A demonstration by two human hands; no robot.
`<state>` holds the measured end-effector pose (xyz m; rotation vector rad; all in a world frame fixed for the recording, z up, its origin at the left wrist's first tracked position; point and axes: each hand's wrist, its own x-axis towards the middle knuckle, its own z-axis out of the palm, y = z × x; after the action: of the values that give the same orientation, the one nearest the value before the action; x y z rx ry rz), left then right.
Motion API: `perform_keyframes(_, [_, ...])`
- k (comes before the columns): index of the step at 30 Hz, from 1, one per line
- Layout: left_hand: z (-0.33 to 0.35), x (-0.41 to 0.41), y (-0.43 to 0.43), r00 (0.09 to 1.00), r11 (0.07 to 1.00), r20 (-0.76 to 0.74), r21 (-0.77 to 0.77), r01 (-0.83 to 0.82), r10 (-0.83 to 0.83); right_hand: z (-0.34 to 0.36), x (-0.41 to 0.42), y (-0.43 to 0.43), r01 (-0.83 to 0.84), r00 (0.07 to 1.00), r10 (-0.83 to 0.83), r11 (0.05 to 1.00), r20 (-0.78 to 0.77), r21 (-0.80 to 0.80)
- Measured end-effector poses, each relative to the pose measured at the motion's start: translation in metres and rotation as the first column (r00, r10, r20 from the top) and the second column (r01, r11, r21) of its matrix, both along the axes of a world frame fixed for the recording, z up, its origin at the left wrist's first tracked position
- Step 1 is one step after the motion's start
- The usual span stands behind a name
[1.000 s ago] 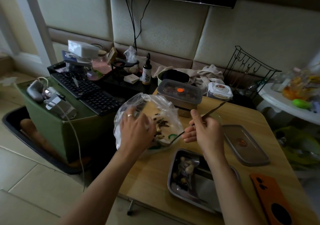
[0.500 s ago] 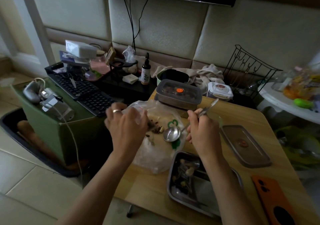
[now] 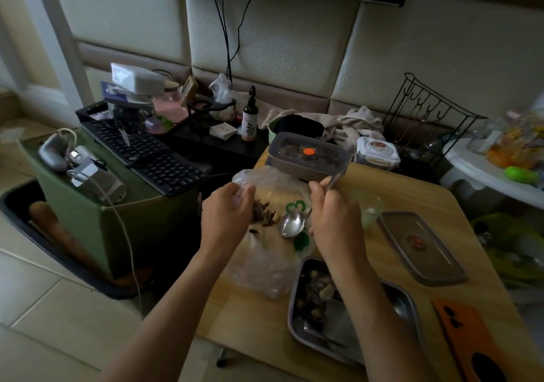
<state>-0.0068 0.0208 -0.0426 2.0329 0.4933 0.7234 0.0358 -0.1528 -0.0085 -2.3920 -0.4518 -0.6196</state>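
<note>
Plastic, thin and clear with green print, makes up the bag [image 3: 273, 264] that lies crumpled on the wooden tabletop [image 3: 259, 317] between and beneath both hands. The left hand [image 3: 226, 216] has its fingers curled round the bag's upper edge, pinching the film on its far side and holding the mouth open. Dark scraps [image 3: 263, 213] with a few pale bits sit inside the bag, just to the right of that hand's fingertips.

The right hand [image 3: 335, 219] is closed round the handle of a metal spoon [image 3: 291, 224]. The handle sticks up beyond the knuckles, and the spoon's bowl hangs to the left of the hand, over the bag and just beside the scraps, with nothing visible in it.

Nearer the person than the right hand, partly under its wrist, stands a steel tray [image 3: 397, 302] with more dark and pale pieces in its left part. To the right of the right hand lies a flat grey lid [image 3: 421, 246], and beyond it an orange phone [image 3: 471, 337] at the tabletop's near edge. Just past both hands stands a lidded container [image 3: 306, 155] with an orange spot on top. Well to the left of the left hand, off the tabletop, lies a black keyboard [image 3: 147, 152].
</note>
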Motion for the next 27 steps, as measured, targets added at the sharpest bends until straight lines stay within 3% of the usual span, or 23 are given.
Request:
perform_keyframes(6, [0.024, -0.005, -0.029, 0.950, 0.978, 0.236, 0.099, 0.183, -0.202, -0.008, 0.001, -0.005, 0.046, 0.995, -0.029, 0.983, -0.098, 0.178])
perform_keyframes(11, [0.027, -0.010, -0.052, 0.879, 0.903, 0.234, 0.214, 0.372, -0.417, -0.017, 0.002, -0.014, 0.131, 0.962, -0.029, 0.922, -0.271, 0.365])
perform_keyframes(15, [0.027, -0.012, -0.056, 0.844, 0.877, 0.253, 0.227, 0.423, -0.472, -0.014, -0.002, -0.023, 0.167, 0.934, 0.020, 0.859, -0.357, 0.484])
perform_keyframes(19, [0.018, -0.010, -0.046, 0.929, 0.934, 0.194, 0.233, 0.270, -0.317, -0.016, 0.001, -0.025, 0.176, 0.921, 0.041, 0.843, -0.387, 0.509])
perform_keyframes(22, [0.007, -0.007, -0.034, 0.997, 0.960, -0.022, 0.269, 0.076, -0.073, -0.016, 0.001, -0.025, 0.173, 0.921, 0.043, 0.845, -0.387, 0.507])
perform_keyframes(24, [0.002, -0.008, -0.028, 0.983, 0.956, -0.173, 0.292, -0.003, 0.056, -0.015, -0.001, -0.025, 0.156, 0.928, 0.056, 0.840, -0.369, 0.519])
perform_keyframes(27, [-0.002, -0.015, -0.026, 0.968, 0.933, -0.211, 0.357, -0.049, 0.132, -0.014, -0.002, -0.023, 0.138, 0.931, 0.070, 0.843, -0.359, 0.521])
